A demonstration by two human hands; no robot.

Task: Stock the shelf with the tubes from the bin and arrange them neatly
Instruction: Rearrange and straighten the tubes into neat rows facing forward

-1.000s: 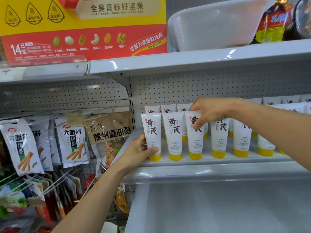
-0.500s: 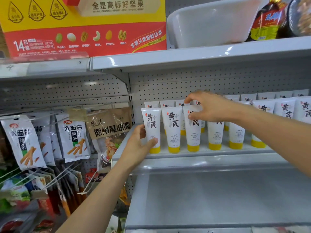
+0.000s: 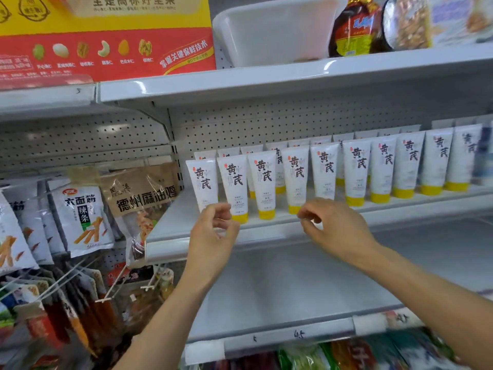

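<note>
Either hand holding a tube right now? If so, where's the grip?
Right hand: nothing held, fingers loosely curled. Left hand covers the cap end of the leftmost tube; cannot tell whether it pinches it.

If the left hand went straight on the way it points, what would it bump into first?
Probably the leftmost front tube, just up and beyond the left hand. Depth is hard to judge.

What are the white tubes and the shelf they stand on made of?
The tubes look like soft plastic, smooth and slightly shiny white, with yellow caps that look harder. The shelf seems painted metal: its pale edge gleams, and the back wall has rows of punched holes. I can't be sure.
</note>
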